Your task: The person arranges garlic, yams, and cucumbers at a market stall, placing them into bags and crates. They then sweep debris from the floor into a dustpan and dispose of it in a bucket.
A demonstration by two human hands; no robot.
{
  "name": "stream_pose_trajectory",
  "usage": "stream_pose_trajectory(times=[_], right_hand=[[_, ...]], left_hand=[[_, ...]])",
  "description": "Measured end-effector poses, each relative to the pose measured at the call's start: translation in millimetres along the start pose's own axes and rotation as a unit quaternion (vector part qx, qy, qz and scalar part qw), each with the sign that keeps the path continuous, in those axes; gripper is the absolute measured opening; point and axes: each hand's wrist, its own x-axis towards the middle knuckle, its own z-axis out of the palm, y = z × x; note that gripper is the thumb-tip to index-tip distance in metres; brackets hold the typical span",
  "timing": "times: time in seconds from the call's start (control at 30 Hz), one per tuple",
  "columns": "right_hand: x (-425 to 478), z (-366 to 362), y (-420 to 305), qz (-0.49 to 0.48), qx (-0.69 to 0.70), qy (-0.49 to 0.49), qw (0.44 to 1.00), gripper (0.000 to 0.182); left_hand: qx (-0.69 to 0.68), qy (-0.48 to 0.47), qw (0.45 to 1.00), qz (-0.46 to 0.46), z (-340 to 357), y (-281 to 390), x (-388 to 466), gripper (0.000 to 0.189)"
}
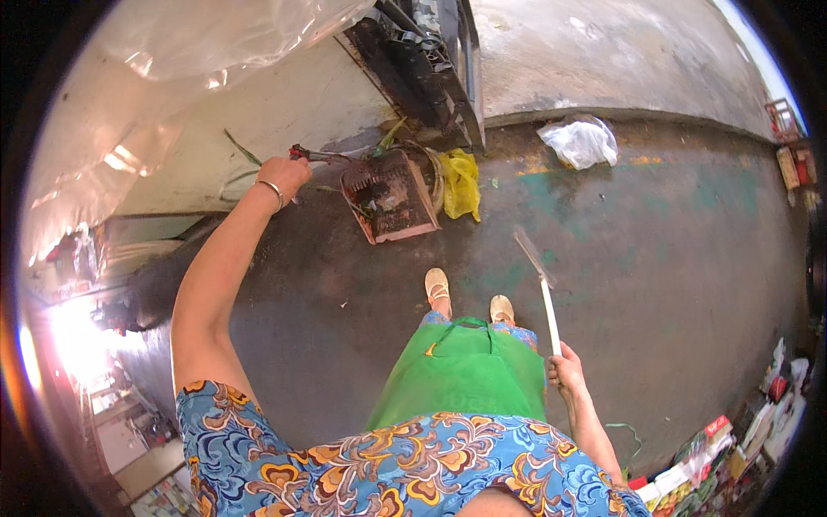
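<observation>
My left hand [284, 181], with a bangle at the wrist, is closed around the end of a dustpan's dark reddish handle [323, 156]. The worn, dirty dustpan [404, 203] is near the wall, with bits of debris in it. My right hand [566, 369] grips the white handle [550, 316] of what looks like a broom. Its thin, translucent head [533, 257] is blurred and points away from me over the dark floor. Between my hands hangs a green apron [462, 375], above my beige shoes.
A yellow plastic bag [460, 184] lies right of the dustpan. Farther right, a white plastic bag [581, 142] lies near the wall's foot. A dark metal frame [446, 77] stands behind the dustpan. Plastic sheeting [213, 45] hangs at upper left; boxes and produce [685, 475] line the lower right.
</observation>
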Motion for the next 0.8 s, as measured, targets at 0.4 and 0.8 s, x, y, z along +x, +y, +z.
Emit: stream_pose_trajectory(times=[0.4,0.8], right_hand=[[33,146,-57,-0.007,0.060,-0.056,0.997,0.012],[32,296,-203,-0.128,0.260,-0.251,0.924,0.039]], left_hand=[[-0.189,0.264,0.944,-0.048,20,-11,2,0.032],[-0.580,-0.029,0.789,-0.200,153,141,-159,0.026]])
